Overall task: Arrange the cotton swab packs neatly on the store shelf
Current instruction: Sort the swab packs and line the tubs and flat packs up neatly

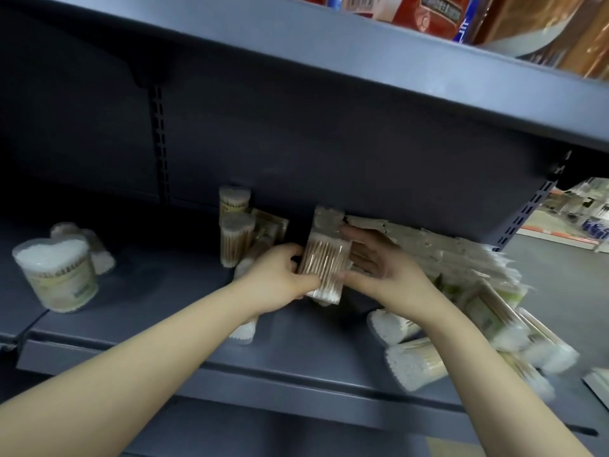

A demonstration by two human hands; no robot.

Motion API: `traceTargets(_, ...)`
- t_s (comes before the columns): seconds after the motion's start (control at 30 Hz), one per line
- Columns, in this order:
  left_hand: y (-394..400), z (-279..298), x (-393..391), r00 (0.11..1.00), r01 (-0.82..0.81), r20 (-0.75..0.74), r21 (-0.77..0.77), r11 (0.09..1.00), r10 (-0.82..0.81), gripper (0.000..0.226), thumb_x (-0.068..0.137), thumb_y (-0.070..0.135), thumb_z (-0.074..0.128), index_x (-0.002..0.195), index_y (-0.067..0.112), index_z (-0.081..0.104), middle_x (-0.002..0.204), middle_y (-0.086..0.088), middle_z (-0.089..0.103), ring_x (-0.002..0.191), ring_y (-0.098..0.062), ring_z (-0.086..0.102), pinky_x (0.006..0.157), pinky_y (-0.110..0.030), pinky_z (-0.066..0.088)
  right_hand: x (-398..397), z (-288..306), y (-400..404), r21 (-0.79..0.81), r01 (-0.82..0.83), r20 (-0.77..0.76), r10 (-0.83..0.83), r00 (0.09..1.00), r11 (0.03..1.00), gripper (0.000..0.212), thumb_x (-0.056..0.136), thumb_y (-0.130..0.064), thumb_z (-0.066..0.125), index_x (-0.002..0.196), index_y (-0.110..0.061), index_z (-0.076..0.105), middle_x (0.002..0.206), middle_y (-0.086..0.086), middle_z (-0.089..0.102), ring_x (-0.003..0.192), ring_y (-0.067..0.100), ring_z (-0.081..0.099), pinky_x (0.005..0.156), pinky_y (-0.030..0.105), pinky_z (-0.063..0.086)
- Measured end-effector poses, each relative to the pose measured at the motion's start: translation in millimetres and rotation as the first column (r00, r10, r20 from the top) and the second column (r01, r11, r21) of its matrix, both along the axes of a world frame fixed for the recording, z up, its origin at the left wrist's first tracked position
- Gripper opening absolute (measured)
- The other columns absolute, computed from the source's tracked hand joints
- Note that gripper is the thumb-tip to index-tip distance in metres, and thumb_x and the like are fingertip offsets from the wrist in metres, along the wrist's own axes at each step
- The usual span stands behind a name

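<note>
Two hands hold one swab pack [324, 255] upright over a grey shelf [164, 291]: left hand [280, 280] grips its left edge, right hand [379, 268] pinches its right edge. More packs [461, 291] lie right of the right hand.

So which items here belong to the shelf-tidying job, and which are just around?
Job:
- flat swab pack, gripped by left hand and right hand
- leaning pack row
- round swab tubs
- toppled tubs
- shelf

Around:
- red boxes overhead
</note>
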State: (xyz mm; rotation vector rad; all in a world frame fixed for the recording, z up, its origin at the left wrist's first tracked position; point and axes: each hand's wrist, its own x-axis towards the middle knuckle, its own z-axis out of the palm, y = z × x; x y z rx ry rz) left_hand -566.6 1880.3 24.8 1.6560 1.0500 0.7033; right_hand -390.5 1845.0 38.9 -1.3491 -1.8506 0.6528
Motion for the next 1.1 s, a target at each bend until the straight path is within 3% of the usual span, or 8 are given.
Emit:
traceTargets(0.1, 1.3, 0.4, 1.6, 0.999, 0.013, -0.05, 0.057, 0.998, -0.011, 0.045, 0.056, 0.028, 0.054, 0.096, 0.009, 0.061, 0.093, -0.013, 0.07, 0.08, -0.024, 0.064, 0.071, -0.036, 0.047, 4.9, 1.5, 2.7, 0.04, 0.094, -0.017, -0.093, 0.995, 0.995, 0.033, 0.087, -0.011, 0.062, 0.109, -0.035, 0.056, 0.125, -0.005, 0.056, 0.114, 0.004, 0.054, 0.096, 0.018, 0.043)
traceTargets(0.17, 3.5, -1.0, 1.9, 0.996, 0.017, -0.09, 0.093, 0.996, -0.009, 0.042, 0.058, 0.027, 0.059, 0.094, 0.005, 0.063, 0.091, -0.013, 0.07, 0.085, -0.025, 0.065, 0.074, -0.039, 0.05, 6.1, 4.9, 4.0, 0.082, 0.149, -0.018, -0.148, 0.989, 0.985, 0.024, 0.088, -0.009, 0.059, 0.102, -0.028, 0.062, 0.115, -0.005, 0.063, 0.103, 0.0, 0.059, 0.089, 0.013, 0.045)
traceTargets(0.27, 6.5, -3.3, 2.0, 0.991, 0.019, -0.131, 0.134, 0.991, -0.002, 0.024, 0.07, 0.015, 0.067, 0.091, 0.005, 0.063, 0.09, -0.011, 0.069, 0.088, -0.026, 0.065, 0.079, -0.04, 0.05, 6.2, 10.4, 4.6, 0.076, 0.17, -0.061, -0.166, 0.984, 0.982, 0.026, 0.088, -0.006, 0.058, 0.09, -0.031, 0.065, 0.1, -0.011, 0.067, 0.091, -0.005, 0.061, 0.082, 0.009, 0.046)
traceTargets(0.37, 9.6, -4.5, 1.8, 0.988, 0.004, -0.151, 0.19, 0.982, 0.025, 0.015, 0.069, 0.016, 0.069, 0.081, 0.014, 0.059, 0.083, -0.004, 0.067, 0.082, -0.019, 0.063, 0.073, -0.034, 0.05, 7.1, 13.1, 4.6, 0.039, 0.155, -0.1, -0.15, 0.984, 0.987, 0.03, 0.086, -0.004, 0.06, 0.084, -0.033, 0.066, 0.092, -0.016, 0.068, 0.087, -0.004, 0.063, 0.082, 0.011, 0.048)
traceTargets(0.47, 13.0, -6.5, -0.1, 0.977, -0.01, -0.205, 0.262, 0.965, 0.066, 0.02, 0.068, 0.023, 0.07, 0.083, 0.022, 0.056, 0.085, 0.003, 0.066, 0.084, -0.017, 0.063, 0.078, -0.037, 0.052, 7.1, 14.7, 4.7, -0.004, 0.139, -0.17, -0.137, 0.976, 0.99, 0.028, 0.085, -0.001, 0.061, 0.083, -0.028, 0.068, 0.087, -0.012, 0.07, 0.084, -0.001, 0.064, 0.081, 0.014, 0.049)
traceTargets(0.67, 13.6, -9.0, -4.1, 0.963, -0.019, -0.234, 0.427, 0.904, 0.131, 0.04, 0.071, 0.034, 0.068, 0.104, 0.02, 0.051, 0.09, 0.008, 0.063, 0.088, -0.016, 0.061, 0.077, -0.04, 0.051, 5.7, 14.7, 7.7, -0.013, 0.118, -0.241, -0.118, 0.963, 0.993, 0.025, 0.08, 0.001, 0.066, 0.083, -0.023, 0.069, 0.085, -0.008, 0.07, 0.084, 0.004, 0.065, 0.082, 0.019, 0.051)
traceTargets(0.83, 14.3, -8.1, -4.2, 0.971, -0.031, -0.193, 0.49, 0.871, 0.143, 0.036, 0.075, 0.023, 0.069, 0.102, 0.021, 0.045, 0.081, 0.012, 0.058, 0.081, -0.015, 0.06, 0.072, -0.038, 0.051, 4.1, 16.4, 9.5, -0.045, 0.097, -0.312, -0.107, 0.944, 0.994, 0.025, 0.08, 0.005, 0.063, 0.092, -0.017, 0.067, 0.093, 0.002, 0.07, 0.087, 0.008, 0.065, 0.081, 0.02, 0.052)
traceTargets(1.1, 16.4, -10.5, -7.5, 0.957, -0.004, -0.223, 0.632, 0.775, 0.186, 0.034, 0.08, 0.015, 0.062, 0.108, 0.018, 0.043, 0.086, 0.003, 0.058, 0.075, -0.015, 0.057, 0.061, -0.027, 0.045, -4.1, 17.6, 9.9, -0.241, 0.132, -0.32, -0.207, 0.924, 0.961, 0.012, 0.089, -0.018, 0.056, 0.094, -0.016, 0.067, 0.071, -0.003, 0.067, 0.059, 0.009, 0.065, 0.058, 0.023, 0.057)
